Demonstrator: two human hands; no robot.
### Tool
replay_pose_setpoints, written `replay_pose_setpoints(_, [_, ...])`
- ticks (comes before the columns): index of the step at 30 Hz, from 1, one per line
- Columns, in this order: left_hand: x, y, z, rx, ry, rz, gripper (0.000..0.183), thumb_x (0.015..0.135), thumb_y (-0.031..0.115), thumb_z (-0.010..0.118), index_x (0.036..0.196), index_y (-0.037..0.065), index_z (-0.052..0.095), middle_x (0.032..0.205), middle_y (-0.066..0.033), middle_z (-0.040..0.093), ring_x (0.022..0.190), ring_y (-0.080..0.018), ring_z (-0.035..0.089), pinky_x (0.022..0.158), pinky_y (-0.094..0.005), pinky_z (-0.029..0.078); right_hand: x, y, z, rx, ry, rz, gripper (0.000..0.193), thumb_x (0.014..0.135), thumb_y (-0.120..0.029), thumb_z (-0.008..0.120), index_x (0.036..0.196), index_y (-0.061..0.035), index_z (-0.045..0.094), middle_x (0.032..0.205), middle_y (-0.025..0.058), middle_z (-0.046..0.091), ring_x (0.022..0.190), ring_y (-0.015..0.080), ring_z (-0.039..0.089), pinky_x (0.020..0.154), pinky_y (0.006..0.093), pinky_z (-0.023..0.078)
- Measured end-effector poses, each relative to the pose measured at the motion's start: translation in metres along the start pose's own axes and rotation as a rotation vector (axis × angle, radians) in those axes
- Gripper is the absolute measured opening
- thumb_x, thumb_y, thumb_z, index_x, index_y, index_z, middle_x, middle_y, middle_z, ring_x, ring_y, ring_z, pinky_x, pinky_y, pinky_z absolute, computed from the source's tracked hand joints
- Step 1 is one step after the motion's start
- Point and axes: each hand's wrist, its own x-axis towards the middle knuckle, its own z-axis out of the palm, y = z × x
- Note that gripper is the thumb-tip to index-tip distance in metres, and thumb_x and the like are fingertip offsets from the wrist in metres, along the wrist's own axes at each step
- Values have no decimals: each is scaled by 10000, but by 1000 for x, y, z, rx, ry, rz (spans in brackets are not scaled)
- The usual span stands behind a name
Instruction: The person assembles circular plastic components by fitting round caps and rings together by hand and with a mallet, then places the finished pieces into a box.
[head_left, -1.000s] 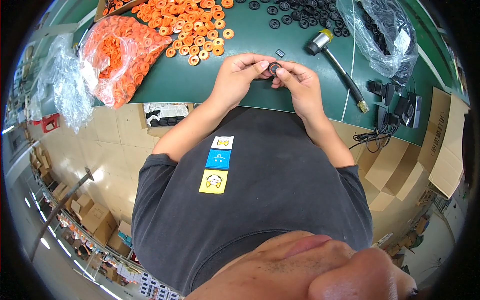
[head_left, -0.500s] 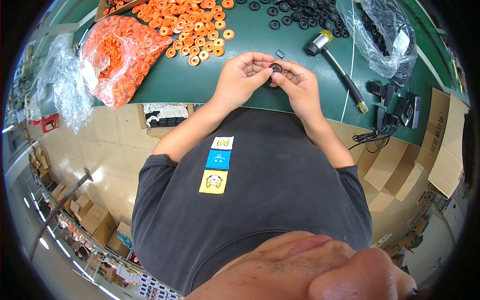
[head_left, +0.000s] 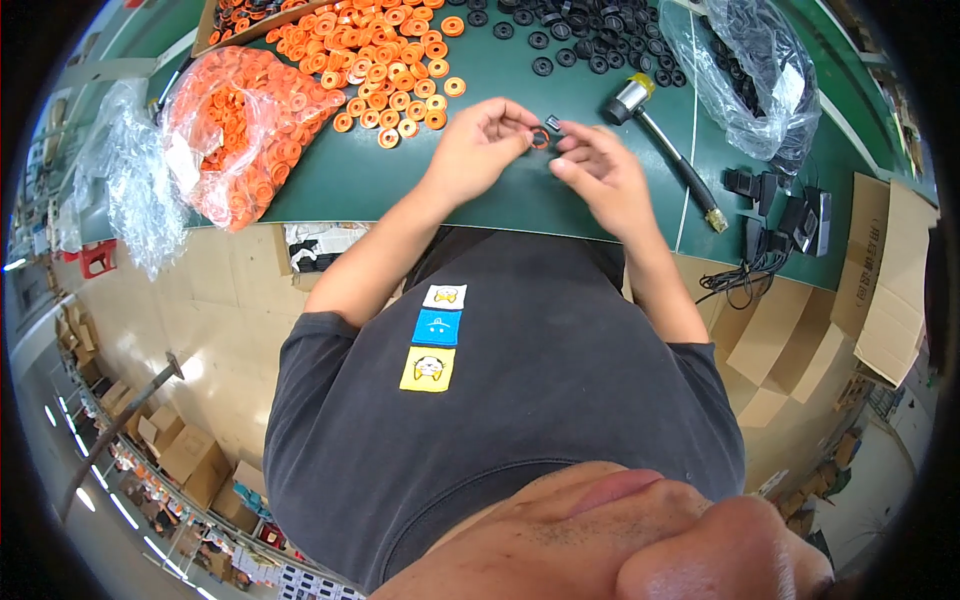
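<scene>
My left hand, over the green table, pinches a small round wheel-like piece that shows an orange ring and a dark part. Just to its right, my right hand is open, thumb and fingers apart. By its fingertips is a small dark rectangular part; whether they touch it I cannot tell. Many orange discs lie loose beyond my left hand, and a heap of black discs lies at the far side. Right of my right hand rests a mallet with a metal head and black grip.
A clear bag of orange discs sits at the table's left, beside crumpled clear plastic. A clear bag with black parts lies far right. Black adapters with cables are near the right edge, by cardboard boxes.
My right hand has come off the round piece and opened, moving slightly right. The piece stays in my left hand, now with its orange ring showing.
</scene>
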Motion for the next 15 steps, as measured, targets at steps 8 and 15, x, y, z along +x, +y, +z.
replay_pose_setpoints(8, [43,13,-19,1057,10,465,130,872,85,644,969,16,696,898,-120,640,797,-231,669,744,-335,540,-26,-2,-108,-1303,339,-53,357,774,-129,769,1094,-20,654,979,185,625,931,398,601,847,463,488])
replay_pose_setpoints(15, [61,25,-36,794,57,377,138,899,95,658,1008,39,723,855,-58,625,716,-131,614,652,-279,502,-54,-5,-83,-1141,137,0,198,926,-109,626,1066,-8,529,836,167,618,723,323,627,659,404,501])
